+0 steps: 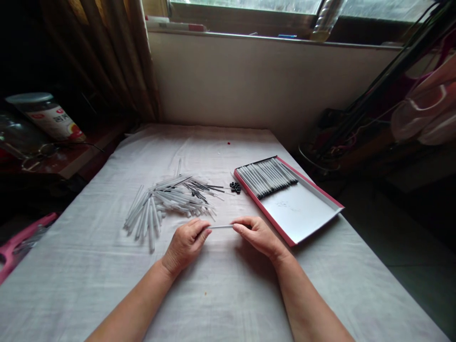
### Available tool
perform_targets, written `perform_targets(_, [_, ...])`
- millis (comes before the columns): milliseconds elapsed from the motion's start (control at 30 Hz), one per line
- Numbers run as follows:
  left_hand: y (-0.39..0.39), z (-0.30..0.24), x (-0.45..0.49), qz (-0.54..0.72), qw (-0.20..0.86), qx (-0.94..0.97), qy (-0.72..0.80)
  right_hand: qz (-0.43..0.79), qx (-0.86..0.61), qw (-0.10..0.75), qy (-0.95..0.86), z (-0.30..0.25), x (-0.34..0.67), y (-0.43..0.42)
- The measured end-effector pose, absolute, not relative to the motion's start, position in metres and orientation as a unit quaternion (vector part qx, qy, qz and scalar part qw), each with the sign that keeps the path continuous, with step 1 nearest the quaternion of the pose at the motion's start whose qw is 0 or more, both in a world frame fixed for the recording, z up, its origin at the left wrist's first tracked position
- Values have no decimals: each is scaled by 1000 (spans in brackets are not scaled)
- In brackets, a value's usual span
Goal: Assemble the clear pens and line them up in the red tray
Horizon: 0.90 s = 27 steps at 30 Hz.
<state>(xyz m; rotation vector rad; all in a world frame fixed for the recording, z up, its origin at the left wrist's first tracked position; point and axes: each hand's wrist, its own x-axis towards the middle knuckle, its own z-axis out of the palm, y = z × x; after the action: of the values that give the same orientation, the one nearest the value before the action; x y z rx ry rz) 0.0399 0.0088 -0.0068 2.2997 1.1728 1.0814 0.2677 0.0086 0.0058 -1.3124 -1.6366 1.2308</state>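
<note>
My left hand (187,243) and my right hand (257,233) rest on the white cloth and pinch the two ends of one thin clear pen tube (221,226), held level between them. Just beyond my hands lies a loose heap of clear pen tubes (160,204) mixed with thin black refills (199,188). A small cluster of black caps (235,187) sits to the right of the heap. A shallow red-edged box (302,211) lies at the right, with a row of assembled pens (267,176) in its far end.
A white cloth covers the table (221,294), whose right edge drops to the floor. A jar with a label (46,116) stands on a dark shelf at the left. A pink object (21,240) lies at the left edge. A wall and windowsill stand behind.
</note>
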Motion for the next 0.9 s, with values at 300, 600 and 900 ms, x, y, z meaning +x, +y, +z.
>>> perform_targets(300, [17,-13,39,446,381,645,491,271,-609,519,-535,34,302,44])
perform_targets(600, [19,-12,41,403,326,689,507,72,-835,361,-410,18,384,131])
perform_targets(900, [18,-10,40,400,320,697,503,59,-859,210,-464,11,360,132])
